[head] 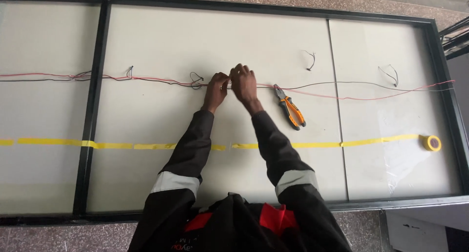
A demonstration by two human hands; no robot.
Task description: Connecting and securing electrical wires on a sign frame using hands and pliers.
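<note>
A red wire (371, 97) and a black wire (342, 82) run side by side across a large white panel (161, 42) from left to right. My left hand (216, 89) and my right hand (244, 83) meet over the wires near the panel's middle, fingertips pinched on them close together. Both arms are in dark sleeves with grey bands. Orange-handled pliers (289, 106) lie on the panel just right of my right hand. A small black wire loop (196, 79) sits just left of my left hand.
A line of yellow tape (122, 145) crosses the panel nearer to me, ending at a yellow tape roll (432, 142) at the right. Short black wire offcuts (310, 60) lie further back. Black frame bars (93, 110) border the panels; speckled floor surrounds them.
</note>
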